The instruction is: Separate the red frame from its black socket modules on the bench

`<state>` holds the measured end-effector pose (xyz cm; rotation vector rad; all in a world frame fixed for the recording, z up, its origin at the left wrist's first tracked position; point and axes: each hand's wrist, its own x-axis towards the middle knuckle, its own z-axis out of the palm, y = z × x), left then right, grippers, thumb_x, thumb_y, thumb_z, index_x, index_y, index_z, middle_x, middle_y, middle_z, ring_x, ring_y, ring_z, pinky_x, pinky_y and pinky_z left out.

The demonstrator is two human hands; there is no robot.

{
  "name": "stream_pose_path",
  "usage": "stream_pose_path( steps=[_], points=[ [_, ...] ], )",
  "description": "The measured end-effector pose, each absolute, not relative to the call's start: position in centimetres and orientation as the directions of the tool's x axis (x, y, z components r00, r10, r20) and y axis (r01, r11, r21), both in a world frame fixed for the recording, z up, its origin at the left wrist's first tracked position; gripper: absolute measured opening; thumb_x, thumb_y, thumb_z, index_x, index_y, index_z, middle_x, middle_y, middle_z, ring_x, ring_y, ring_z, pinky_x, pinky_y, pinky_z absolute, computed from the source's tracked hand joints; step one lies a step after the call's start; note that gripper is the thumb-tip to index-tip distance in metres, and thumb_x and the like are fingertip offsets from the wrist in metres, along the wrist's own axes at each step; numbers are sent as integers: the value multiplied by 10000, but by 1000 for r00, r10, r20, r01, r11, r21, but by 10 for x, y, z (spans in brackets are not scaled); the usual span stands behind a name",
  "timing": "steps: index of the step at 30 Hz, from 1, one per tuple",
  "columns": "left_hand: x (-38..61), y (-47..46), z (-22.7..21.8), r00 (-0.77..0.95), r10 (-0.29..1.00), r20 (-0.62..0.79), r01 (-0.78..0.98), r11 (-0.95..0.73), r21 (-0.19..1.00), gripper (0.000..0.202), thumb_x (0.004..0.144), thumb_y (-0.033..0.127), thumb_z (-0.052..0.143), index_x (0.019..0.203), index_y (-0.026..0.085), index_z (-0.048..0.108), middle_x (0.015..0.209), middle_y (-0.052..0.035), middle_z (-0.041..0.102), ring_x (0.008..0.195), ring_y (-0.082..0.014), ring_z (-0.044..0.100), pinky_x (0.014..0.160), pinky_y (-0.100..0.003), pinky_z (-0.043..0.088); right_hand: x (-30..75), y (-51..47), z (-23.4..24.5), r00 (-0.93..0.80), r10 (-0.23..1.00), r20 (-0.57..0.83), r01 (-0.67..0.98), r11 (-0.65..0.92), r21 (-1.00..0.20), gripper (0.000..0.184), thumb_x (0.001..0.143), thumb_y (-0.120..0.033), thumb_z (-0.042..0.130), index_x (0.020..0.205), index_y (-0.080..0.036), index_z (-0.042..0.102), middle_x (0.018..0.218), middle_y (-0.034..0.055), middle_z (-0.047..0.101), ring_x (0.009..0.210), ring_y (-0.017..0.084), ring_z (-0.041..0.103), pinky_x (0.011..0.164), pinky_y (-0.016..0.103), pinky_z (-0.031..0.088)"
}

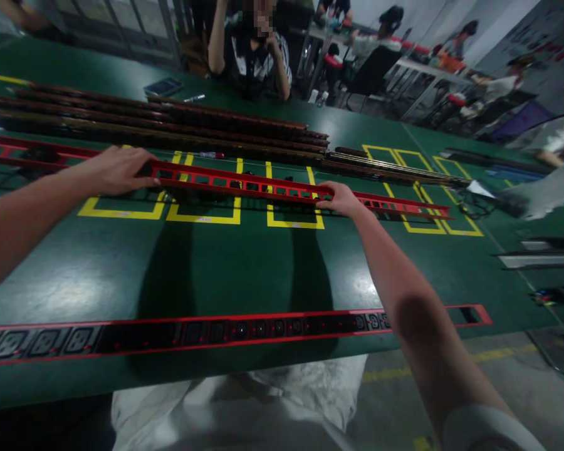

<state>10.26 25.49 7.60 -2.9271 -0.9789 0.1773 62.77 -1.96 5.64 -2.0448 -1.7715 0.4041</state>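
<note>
A long red slotted metal rail (244, 183) lies across the green table (225, 263), over yellow taped boxes (202, 216). My left hand (115, 170) rests on top of the rail near its left part, fingers curled over its edge. My right hand (339, 199) grips the rail farther right, fingers wrapped round its near edge. Nearer to me, along the front edge, lies a second long red strip (192, 332) fitted with black sockets; neither hand touches it.
A stack of long dark brown rails (169, 125) lies behind the red rail. A seated person (249, 53) faces me across the table, with a phone (163, 86) and pen nearby. Grey strips (540, 260) lie at the right edge. Other people sit at tables behind.
</note>
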Motion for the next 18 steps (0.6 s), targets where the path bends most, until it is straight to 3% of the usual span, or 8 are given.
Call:
stream_pose_path(
  steps=[8,14,18],
  points=[
    [106,236,78,809,582,-84,581,-813,-39,733,915,614,363,1352,44,504,1252,-232,605,1192,-366,561,992,-464,423,635,-22,60,142,989,30,892,-114,-437,648,668,-414,818,1263,-197,682,1197,114,713,1096,360,672,1009,574,535],
    [113,229,67,788,613,-58,616,-786,57,720,863,629,426,1385,143,523,1282,-180,622,1213,-369,562,1000,-464,423,657,-26,81,144,986,90,923,-101,-372,661,640,-503,832,1243,-264,702,1188,92,722,1099,377,677,1001,601,537],
    [118,243,64,782,624,-1,615,-771,166,697,947,613,222,1256,143,633,1155,-146,681,1083,-314,612,922,-413,452,656,-27,97,130,987,99,935,-89,-342,680,637,-510,837,1254,-261,700,1177,84,728,1095,372,680,1010,590,539]
  ],
)
